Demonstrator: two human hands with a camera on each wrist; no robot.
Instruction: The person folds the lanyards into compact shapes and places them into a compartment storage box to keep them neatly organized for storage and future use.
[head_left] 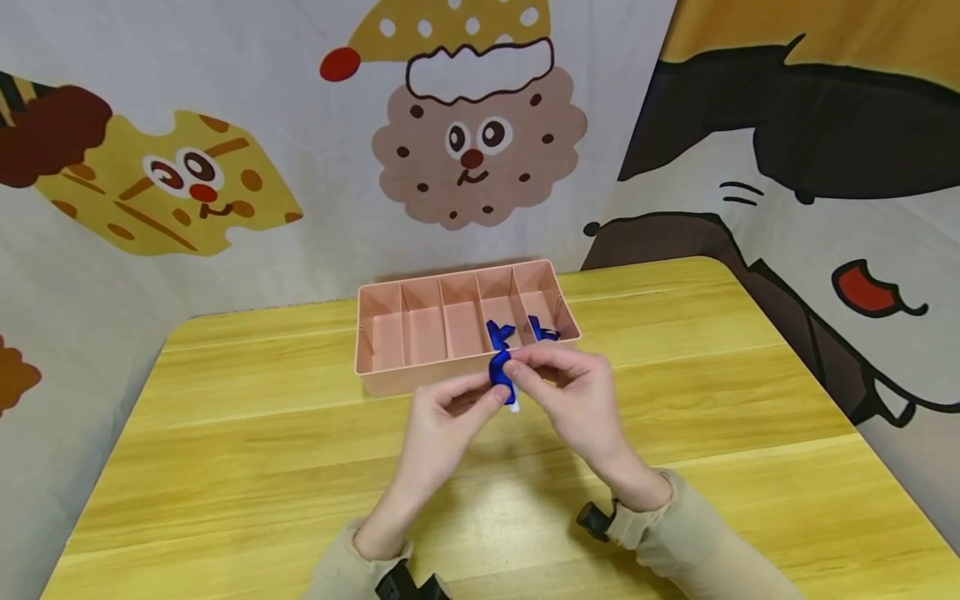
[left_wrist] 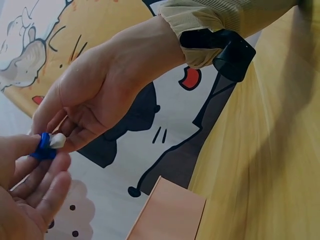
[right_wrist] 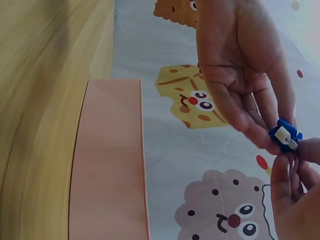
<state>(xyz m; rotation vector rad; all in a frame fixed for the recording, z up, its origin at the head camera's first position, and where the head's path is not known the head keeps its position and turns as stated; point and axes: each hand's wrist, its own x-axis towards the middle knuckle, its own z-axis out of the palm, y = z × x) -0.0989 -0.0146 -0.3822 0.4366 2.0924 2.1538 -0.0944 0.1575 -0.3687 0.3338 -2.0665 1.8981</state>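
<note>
Both hands meet just in front of the pink divided box (head_left: 420, 379), above the table. Between their fingertips is a small piece of shiny blue ribbon (head_left: 499, 371), bent into a loop or fold. My left hand (head_left: 447, 421) pinches its lower end; my right hand (head_left: 576, 398) pinches the upper end with thumb and forefinger. A small white piece (right_wrist: 283, 135) sticks out of the blue ribbon in the right wrist view; its exact kind cannot be told. More blue ribbon pieces lie in the box, one (head_left: 500, 335) in the fourth compartment from the left, another (head_left: 543, 330) in the rightmost.
The box stands at the back of the wooden table (head_left: 247, 467), close to a cloth backdrop (head_left: 300, 250) printed with cartoon figures. Thin walls split it into several compartments. A black wrist camera (head_left: 595, 522) sits on the right sleeve, another (head_left: 411, 583) on the left.
</note>
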